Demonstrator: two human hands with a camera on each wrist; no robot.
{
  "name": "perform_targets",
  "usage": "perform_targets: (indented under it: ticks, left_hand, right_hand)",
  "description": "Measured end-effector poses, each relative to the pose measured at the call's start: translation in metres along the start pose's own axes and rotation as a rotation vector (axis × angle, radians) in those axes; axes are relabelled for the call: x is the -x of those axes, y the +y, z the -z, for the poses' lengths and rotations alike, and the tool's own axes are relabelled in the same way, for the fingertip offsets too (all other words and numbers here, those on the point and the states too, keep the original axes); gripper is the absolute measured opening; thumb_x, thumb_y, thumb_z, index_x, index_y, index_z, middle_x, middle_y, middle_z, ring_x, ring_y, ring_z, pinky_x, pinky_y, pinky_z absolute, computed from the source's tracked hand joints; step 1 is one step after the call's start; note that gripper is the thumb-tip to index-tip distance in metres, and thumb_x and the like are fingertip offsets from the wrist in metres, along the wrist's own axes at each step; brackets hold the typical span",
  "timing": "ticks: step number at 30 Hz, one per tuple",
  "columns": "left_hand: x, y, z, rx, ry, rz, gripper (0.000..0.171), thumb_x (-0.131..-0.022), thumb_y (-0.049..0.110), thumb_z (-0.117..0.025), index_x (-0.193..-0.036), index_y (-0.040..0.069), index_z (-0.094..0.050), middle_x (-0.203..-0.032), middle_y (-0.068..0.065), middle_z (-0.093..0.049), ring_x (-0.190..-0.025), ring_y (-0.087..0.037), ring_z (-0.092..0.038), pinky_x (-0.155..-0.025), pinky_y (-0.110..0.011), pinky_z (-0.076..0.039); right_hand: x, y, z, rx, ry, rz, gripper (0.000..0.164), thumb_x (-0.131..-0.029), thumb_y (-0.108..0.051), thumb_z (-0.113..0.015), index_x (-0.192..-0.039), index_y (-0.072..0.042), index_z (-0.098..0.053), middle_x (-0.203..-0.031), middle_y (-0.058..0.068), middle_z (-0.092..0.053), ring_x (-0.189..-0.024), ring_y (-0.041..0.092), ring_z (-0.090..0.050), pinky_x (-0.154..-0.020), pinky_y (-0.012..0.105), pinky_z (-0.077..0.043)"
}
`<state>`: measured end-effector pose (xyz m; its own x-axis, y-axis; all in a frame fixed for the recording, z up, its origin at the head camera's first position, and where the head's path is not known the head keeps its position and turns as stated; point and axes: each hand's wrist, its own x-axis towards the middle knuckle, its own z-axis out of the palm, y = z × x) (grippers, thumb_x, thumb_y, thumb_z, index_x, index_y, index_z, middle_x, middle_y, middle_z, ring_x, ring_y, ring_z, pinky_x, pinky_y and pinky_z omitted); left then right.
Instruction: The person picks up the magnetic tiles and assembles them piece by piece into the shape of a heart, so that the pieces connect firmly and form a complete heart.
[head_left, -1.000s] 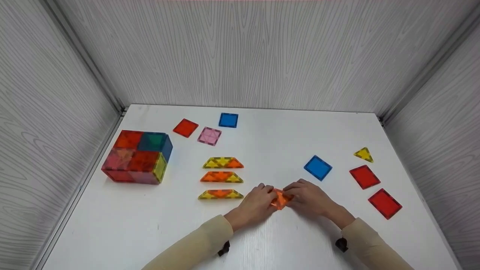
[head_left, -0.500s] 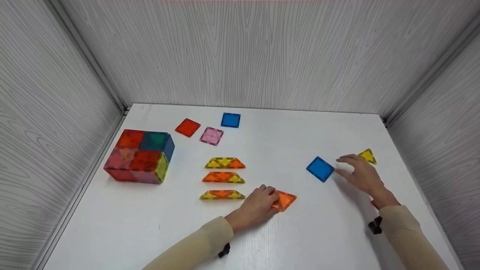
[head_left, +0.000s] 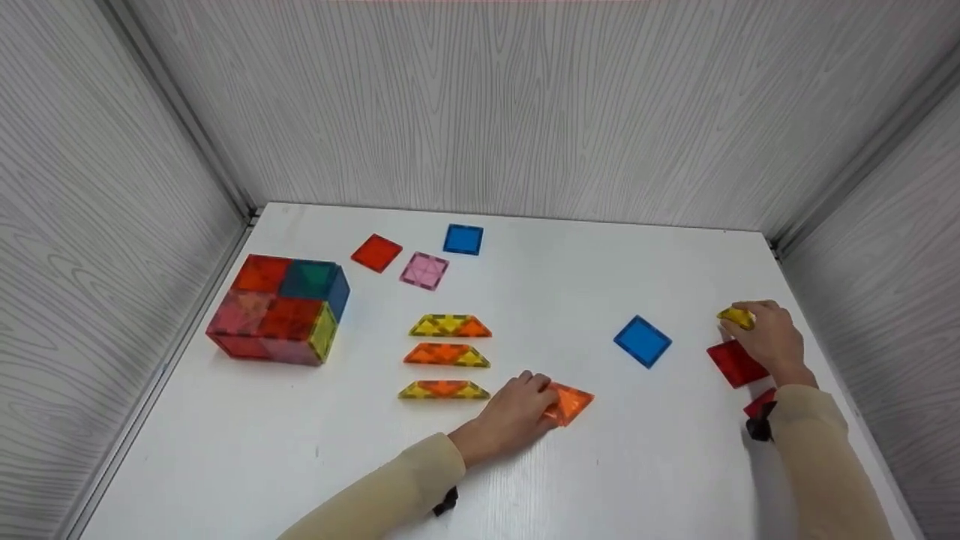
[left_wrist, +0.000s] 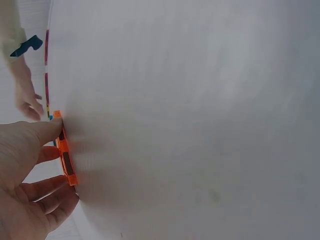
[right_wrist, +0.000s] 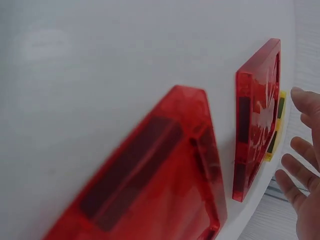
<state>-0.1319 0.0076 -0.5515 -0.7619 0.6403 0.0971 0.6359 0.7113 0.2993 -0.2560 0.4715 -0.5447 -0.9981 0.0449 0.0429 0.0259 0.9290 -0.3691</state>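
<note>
My left hand (head_left: 517,405) rests at the front middle of the table and grips orange triangular magnetic tiles (head_left: 574,401), whose left part the fingers cover. The left wrist view shows the thumb and fingers of the left hand (left_wrist: 30,170) on the edges of the orange tiles (left_wrist: 67,160). Far to the right, my right hand (head_left: 772,337) has its thumb and fingers round a yellow triangular magnetic tile (head_left: 739,318), partly covered. The right wrist view has this yellow tile (right_wrist: 272,145) beside the fingers of the right hand (right_wrist: 305,155), behind the red tiles.
Red square tiles (head_left: 735,363) lie under and beside the right wrist; a blue tile (head_left: 643,341) is left of them. Three yellow-orange strips (head_left: 448,355) line up left of centre. A block of coloured tiles (head_left: 277,311) stands at left, near flat red, pink (head_left: 424,271) and blue tiles.
My right hand has left the orange tiles and moved right, past the blue tile, to the yellow triangular tile. My left hand has stayed on the orange tiles.
</note>
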Motion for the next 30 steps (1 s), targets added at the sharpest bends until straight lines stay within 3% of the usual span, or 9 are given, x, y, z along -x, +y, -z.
perform_targets:
  ticks: [5, 10, 16, 21, 30]
  left_hand:
    - [0.0, 0.003, 0.001, -0.007, -0.003, -0.008, 0.028, -0.102, 0.037, -0.071, -0.121, 0.017, -0.072, -0.127, -0.005, -0.067, -0.108, -0.02, -0.06, -0.092, -0.03, -0.054]
    - [0.0, 0.003, 0.002, -0.019, -0.003, -0.006, 0.027, -0.101, 0.037, -0.071, -0.12, 0.017, -0.072, -0.126, -0.005, -0.067, -0.107, -0.02, -0.06, -0.092, -0.03, -0.054]
    - [0.0, 0.001, 0.002, -0.023, 0.019, -0.016, 0.026, -0.101, 0.037, -0.071, -0.118, 0.018, -0.072, -0.126, -0.005, -0.068, -0.106, -0.019, -0.06, -0.09, -0.029, -0.054]
    - [-0.001, 0.0, -0.001, -0.089, 0.05, -0.038, 0.022, -0.101, 0.037, -0.072, -0.112, 0.019, -0.073, -0.12, -0.003, -0.068, -0.1, -0.019, -0.061, -0.083, -0.028, -0.053]
    - [-0.001, 0.001, -0.001, -0.093, 0.02, -0.023, 0.024, -0.102, 0.037, -0.07, -0.117, 0.018, -0.071, -0.124, -0.004, -0.067, -0.104, -0.019, -0.061, -0.086, -0.028, -0.054]
  right_hand:
    - [-0.005, 0.009, 0.002, 0.031, -0.078, -0.058, 0.062, -0.103, -0.042, -0.062, -0.148, -0.002, -0.053, -0.136, 0.04, -0.05, -0.115, 0.054, -0.051, -0.087, 0.069, -0.054]
    - [-0.009, 0.003, -0.001, -0.013, -0.123, -0.068, 0.067, -0.102, -0.048, -0.062, -0.151, -0.003, -0.05, -0.135, 0.037, -0.053, -0.113, 0.05, -0.052, -0.09, 0.068, -0.054]
    - [-0.013, -0.014, -0.009, -0.03, -0.107, -0.029, 0.061, -0.103, -0.044, -0.065, -0.148, -0.004, -0.055, -0.144, 0.035, -0.048, -0.12, 0.051, -0.047, -0.1, 0.071, -0.05]
    - [-0.013, -0.024, -0.014, -0.091, -0.103, 0.011, 0.056, -0.104, -0.039, -0.066, -0.143, 0.0, -0.059, -0.146, 0.034, -0.051, -0.127, 0.053, -0.05, -0.111, 0.071, -0.045]
    - [0.001, -0.049, -0.015, -0.125, -0.095, 0.051, 0.056, -0.102, -0.039, -0.07, -0.145, -0.004, -0.06, -0.146, 0.031, -0.05, -0.13, 0.051, -0.048, -0.113, 0.068, -0.046]
